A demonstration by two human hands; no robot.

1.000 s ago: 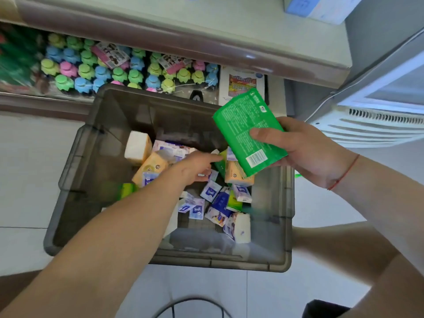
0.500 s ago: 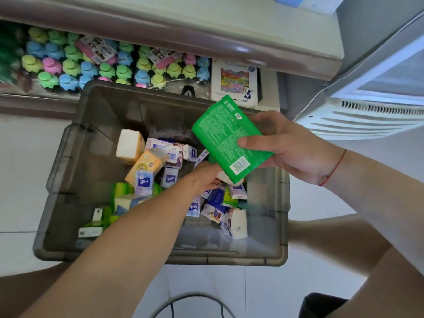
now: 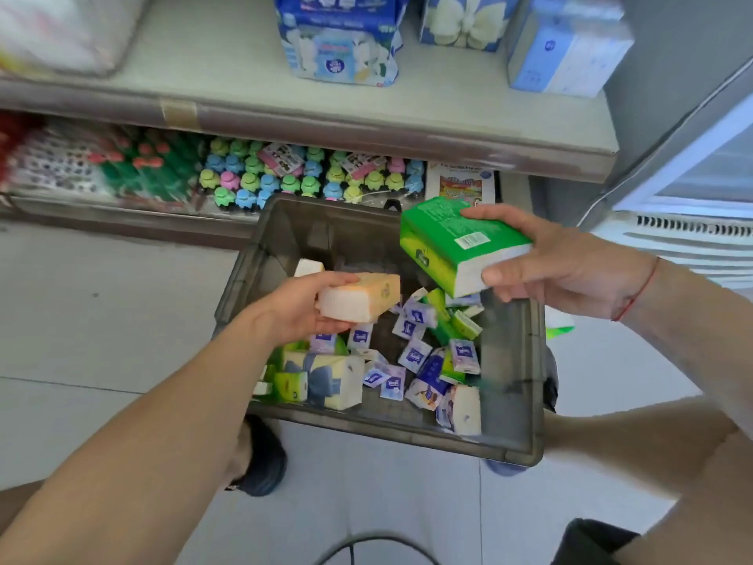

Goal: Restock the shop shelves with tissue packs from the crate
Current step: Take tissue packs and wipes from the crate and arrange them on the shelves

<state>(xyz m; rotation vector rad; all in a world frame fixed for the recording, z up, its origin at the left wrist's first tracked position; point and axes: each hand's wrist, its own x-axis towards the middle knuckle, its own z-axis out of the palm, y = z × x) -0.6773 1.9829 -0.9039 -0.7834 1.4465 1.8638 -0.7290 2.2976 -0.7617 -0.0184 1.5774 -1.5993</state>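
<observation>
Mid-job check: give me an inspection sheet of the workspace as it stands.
Surface: tiled floor, grey crate on it.
Job's things: green pack and orange pack lifted above crate; small packs loose inside.
Clutter: colourful toys on lower shelf.
Grippers: left hand holds orange pack; right hand holds green pack.
Cables: dark loop on floor, kind unclear.
Surroundings: upper shelf with tissue bundles; white appliance at right.

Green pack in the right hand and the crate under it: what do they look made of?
Green pack: soft glossy plastic film, judging by the sheen and printed barcode, with white tissue showing through its clear end. Held in the right hand.
Crate: rigid smoky-grey plastic, seemingly translucent, since the floor and shelf show dimly through its walls; smooth moulded rim.
</observation>
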